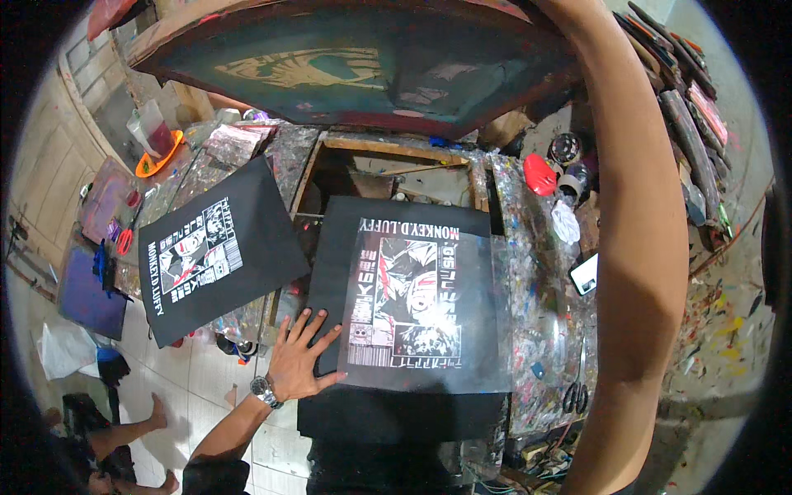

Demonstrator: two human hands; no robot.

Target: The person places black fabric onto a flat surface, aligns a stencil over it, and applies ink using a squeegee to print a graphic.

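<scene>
At near left, the spread left hand (301, 360) touches a black printed sheet (408, 289); right hand unseen; paint-stained tabletop (540, 309), tiled floor (169, 379).

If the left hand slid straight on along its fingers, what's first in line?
Probably the clear film, its left edge just past the left hand across a strip of the black sheet; depth is unclear, so the hand might pass above.

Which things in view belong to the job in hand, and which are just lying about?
Seemingly part of the job:
black printed panel, left hand at its edge
raised framed screen
second black printed panel, further left

Apparently just lying about:
black-handled scissors
red-handled scissors
crumpled white wad
rounded red item
</scene>
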